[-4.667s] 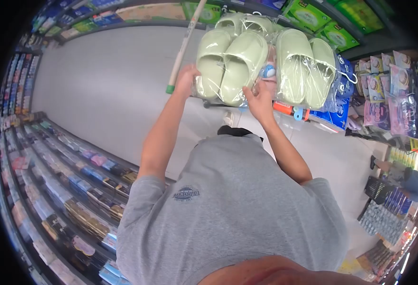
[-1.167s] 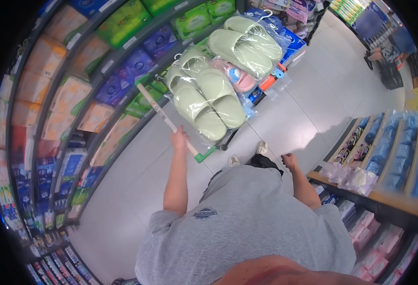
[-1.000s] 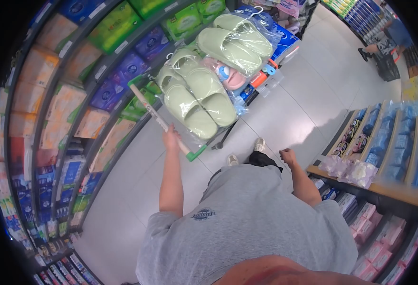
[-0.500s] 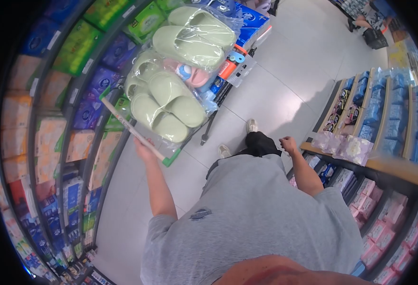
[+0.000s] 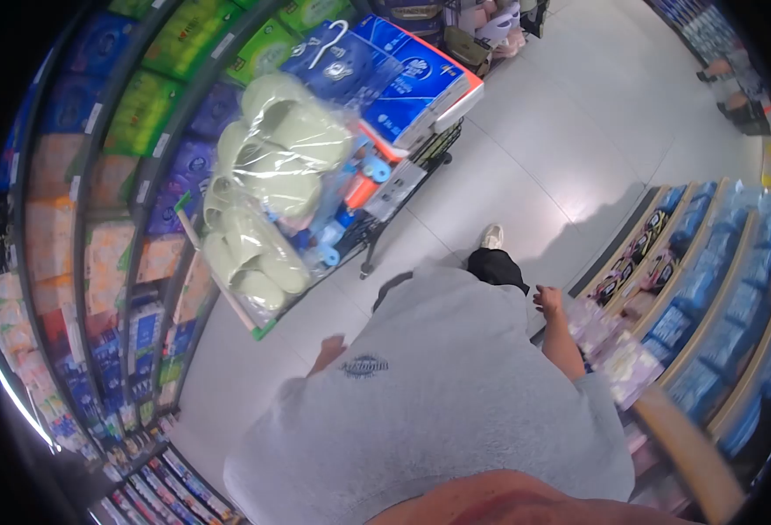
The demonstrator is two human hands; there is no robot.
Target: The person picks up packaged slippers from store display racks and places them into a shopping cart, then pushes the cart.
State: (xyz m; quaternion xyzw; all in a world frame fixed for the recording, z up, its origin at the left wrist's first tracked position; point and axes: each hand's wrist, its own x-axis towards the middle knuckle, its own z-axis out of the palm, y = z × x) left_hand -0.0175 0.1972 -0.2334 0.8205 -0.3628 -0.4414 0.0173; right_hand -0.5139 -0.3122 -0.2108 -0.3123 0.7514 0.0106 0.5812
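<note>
A shopping cart's pale handle bar with green ends (image 5: 219, 271) stands ahead on the left. My left hand (image 5: 329, 350) is off the bar, low by my side; its fingers are smeared by motion. Clear bags of pale green slippers (image 5: 250, 236) fill the near part of the cart. Behind them lie a blue tissue pack (image 5: 416, 74), a dark blue item with a white hook (image 5: 329, 66) and an orange item (image 5: 364, 188). My right hand (image 5: 547, 299) hangs beside my body, fingers apart and holding nothing, close to the right shelf.
Shelves of green tissue packs (image 5: 189, 39) run along the left. On the right, a display holds blue packages (image 5: 696, 284) and pale floral packs (image 5: 626, 363). Shiny floor tiles (image 5: 534, 131) stretch ahead. A person (image 5: 735, 96) is partly visible at the far right.
My left hand has let go of the cart handle and moved back towards my body. The slippers have shifted left in view. My right hand's fingers have loosened from a closed shape.
</note>
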